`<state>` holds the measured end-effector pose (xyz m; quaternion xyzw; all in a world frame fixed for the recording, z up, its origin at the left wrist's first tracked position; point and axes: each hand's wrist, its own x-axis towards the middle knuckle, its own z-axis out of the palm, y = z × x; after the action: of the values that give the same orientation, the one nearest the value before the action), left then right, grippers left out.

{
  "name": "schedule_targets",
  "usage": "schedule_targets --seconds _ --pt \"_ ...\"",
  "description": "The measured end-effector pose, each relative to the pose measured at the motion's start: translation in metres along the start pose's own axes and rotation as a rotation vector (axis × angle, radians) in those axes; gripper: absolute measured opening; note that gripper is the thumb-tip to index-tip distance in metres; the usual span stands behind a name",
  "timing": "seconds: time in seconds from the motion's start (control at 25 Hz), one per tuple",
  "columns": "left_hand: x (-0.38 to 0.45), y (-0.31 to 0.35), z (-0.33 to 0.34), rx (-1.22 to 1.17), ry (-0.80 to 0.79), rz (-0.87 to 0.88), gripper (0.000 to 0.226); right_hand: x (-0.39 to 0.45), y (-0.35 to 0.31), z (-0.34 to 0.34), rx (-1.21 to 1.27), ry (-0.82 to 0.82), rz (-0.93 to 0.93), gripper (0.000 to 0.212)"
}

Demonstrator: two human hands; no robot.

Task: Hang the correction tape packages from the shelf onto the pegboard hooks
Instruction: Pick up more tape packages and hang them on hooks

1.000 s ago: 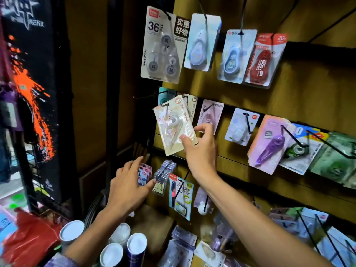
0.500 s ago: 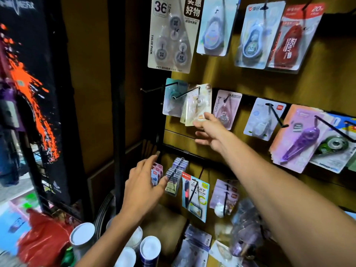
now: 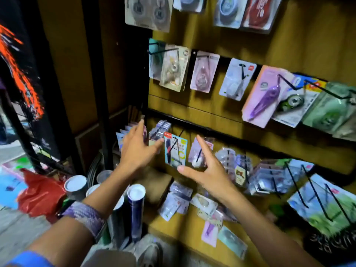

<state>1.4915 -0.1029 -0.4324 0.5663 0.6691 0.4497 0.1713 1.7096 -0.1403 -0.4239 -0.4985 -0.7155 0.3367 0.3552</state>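
Pegboard [image 3: 221,105] wall: both hands, left hand [image 3: 134,151] and right hand [image 3: 210,170], empty, fingers spread; best pinch one shelf [image 3: 173,228] package [image 3: 204,204] by its top.

Quick count of what's up here: 2 hands in view, the left hand [image 3: 137,149] and the right hand [image 3: 208,170], both empty with fingers spread. Top row shows 4 hanging packages [image 3: 149,13], all cut off by the frame. Middle row has roughly 8 packages [image 3: 204,71], some overlapping. About 5 white-capped tubes [image 3: 135,207] stand bottom left, plus 1 red plastic bag [image 3: 41,197].
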Motion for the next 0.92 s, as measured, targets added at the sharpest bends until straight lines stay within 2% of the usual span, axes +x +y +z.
schedule_targets --seconds 0.16,0.24,0.36,0.52,0.8,0.92 --pt "-0.050 -0.017 0.038 -0.060 -0.113 -0.058 0.091 -0.099 0.060 0.016 -0.481 -0.204 -0.125 0.098" --pt "-0.096 -0.030 0.069 -0.046 -0.215 -0.126 0.091 -0.133 0.103 0.025 -0.623 -0.292 -0.069 0.099" --pt "-0.153 -0.054 0.122 0.005 -0.334 -0.197 0.086 -0.159 0.163 0.027 -0.719 -0.338 0.121 0.108" --pt "-0.181 -0.090 0.199 0.055 -0.476 -0.313 0.088 -0.167 0.236 0.022 -0.689 -0.404 0.323 0.114" --pt "-0.194 -0.146 0.317 0.098 -0.749 -0.438 0.075 -0.128 0.388 0.025 -0.597 -0.316 0.700 0.095" --pt "-0.204 -0.168 0.352 0.046 -0.810 -0.511 0.072 -0.106 0.432 0.035 -0.668 -0.345 0.685 0.081"
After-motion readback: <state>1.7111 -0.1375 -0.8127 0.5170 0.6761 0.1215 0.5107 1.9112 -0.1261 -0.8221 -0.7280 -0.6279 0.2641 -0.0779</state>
